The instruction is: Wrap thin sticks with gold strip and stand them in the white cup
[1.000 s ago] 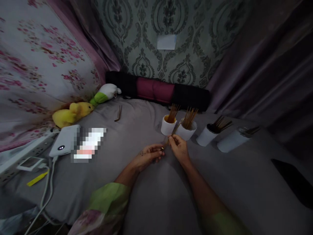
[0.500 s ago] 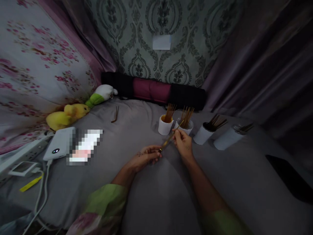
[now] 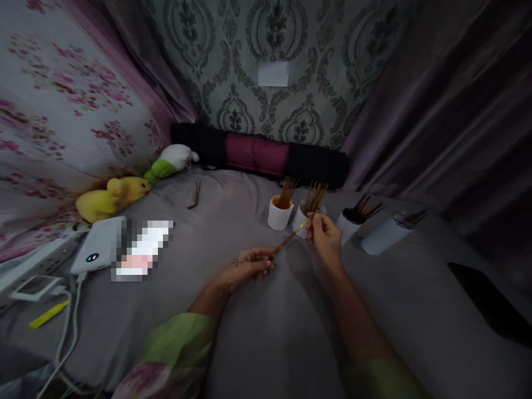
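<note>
Shifting right and farther than half a second ago, the right hand (image 3: 326,239) is pinching the far end of the thin stick (image 3: 291,238) beside a white cup (image 3: 298,223). The left hand (image 3: 247,266) is gripping the stick's near end over the grey bedsheet (image 3: 266,332).

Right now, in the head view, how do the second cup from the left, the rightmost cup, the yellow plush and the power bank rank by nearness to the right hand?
1. Second cup, right beside the right hand, on its left.
2. Rightmost cup, farther off to the right.
3. Yellow plush and power bank, both far left; too close to call.
</note>
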{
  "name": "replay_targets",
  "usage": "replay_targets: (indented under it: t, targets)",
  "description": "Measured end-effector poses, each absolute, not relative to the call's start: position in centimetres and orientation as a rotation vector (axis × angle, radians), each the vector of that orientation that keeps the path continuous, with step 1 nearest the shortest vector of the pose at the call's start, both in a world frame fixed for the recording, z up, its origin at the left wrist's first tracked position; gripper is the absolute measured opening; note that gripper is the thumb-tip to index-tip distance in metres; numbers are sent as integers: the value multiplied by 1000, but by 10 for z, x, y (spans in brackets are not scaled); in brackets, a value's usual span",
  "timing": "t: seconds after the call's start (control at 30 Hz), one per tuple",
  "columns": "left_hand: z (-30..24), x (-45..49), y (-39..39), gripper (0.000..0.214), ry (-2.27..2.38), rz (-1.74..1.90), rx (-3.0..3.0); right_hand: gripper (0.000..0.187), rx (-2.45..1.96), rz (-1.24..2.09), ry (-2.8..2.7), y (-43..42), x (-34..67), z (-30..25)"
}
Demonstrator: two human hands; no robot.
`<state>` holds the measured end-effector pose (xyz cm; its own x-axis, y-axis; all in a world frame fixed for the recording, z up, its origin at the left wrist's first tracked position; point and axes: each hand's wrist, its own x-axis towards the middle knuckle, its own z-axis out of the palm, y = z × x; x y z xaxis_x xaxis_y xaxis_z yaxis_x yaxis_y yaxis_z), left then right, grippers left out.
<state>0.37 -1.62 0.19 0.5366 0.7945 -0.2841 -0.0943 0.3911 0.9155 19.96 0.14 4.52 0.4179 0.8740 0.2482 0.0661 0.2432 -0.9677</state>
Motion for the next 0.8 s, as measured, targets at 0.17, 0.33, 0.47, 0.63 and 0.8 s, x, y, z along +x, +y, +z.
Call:
replay_targets:
  t: [0.17,0.33,0.47,0.63,0.8]
  targets:
    - [4,3,-16,46,813,649,1004,32,-1221,671,-991,1,208,51]
    - [4,3,-15,42,815,661,970,30,-1230,645,-1027,-1,212,56]
    - [3,2,-14,38,800,689,904,32,-1239,639,-1037,-2,212,58]
    - [1,2,-12,33,755,732,848,34,-1260,649,-1040,-1,211,64]
    - [-2,3,-11,25,742,771,802,33,-1251,657,-1060,4,209,72]
